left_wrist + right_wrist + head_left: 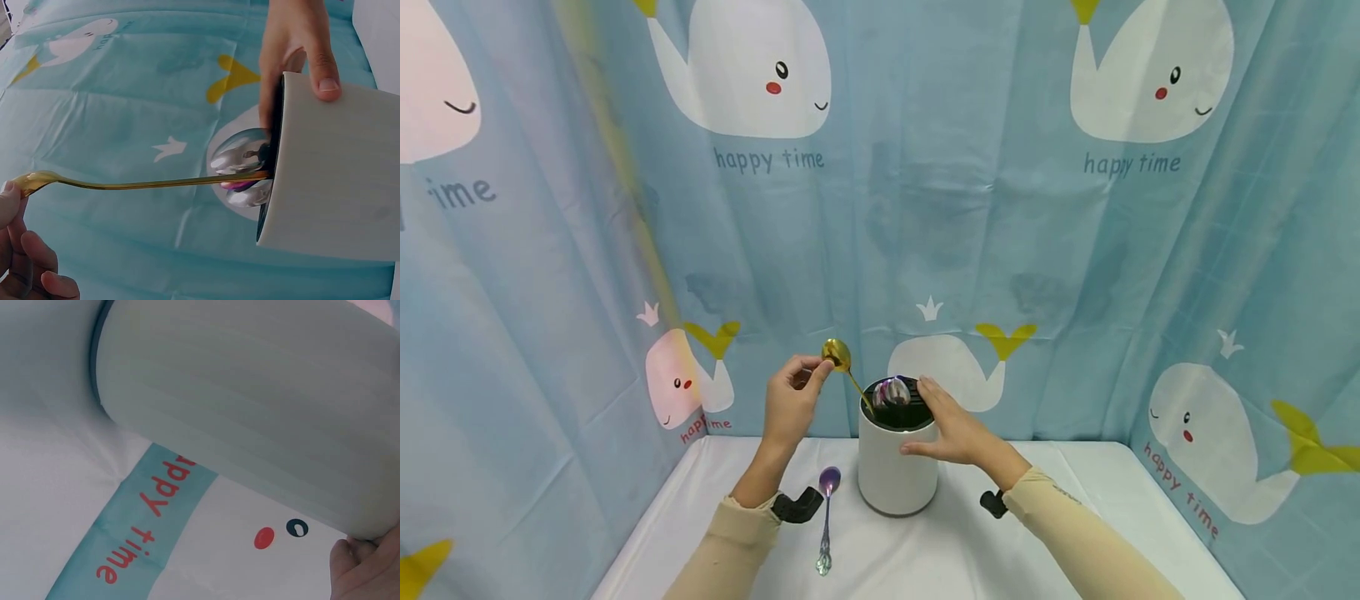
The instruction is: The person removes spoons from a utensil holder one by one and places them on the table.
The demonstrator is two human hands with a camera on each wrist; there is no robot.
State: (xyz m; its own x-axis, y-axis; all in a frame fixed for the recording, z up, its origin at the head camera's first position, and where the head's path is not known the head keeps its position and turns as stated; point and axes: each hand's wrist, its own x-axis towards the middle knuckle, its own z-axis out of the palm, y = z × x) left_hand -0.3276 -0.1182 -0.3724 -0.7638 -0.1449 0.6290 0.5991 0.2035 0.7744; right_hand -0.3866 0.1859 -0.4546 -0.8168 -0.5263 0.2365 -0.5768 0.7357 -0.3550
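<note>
My left hand (792,402) pinches a gold spoon (837,354) by its bowl, between thumb and fingers. The spoon slants down, and in the left wrist view its thin handle (137,185) runs past the rim of a white cylindrical utensil holder (897,471); the lower end is hidden inside. Shiny spoon bowls (892,392) with silver and purple reflections stick up from the dark opening. My right hand (957,429) holds the holder at its upper right, thumb on the outer wall and fingers along the rim. The right wrist view mostly shows the holder's pale side (250,406).
Left of the holder, a purple spoon with an ornate greenish handle (826,521) lies on the white tabletop (970,558). A blue curtain (925,250) with whale prints hangs behind the table and along both sides. Black wrist cameras (797,506) sit at both cuffs.
</note>
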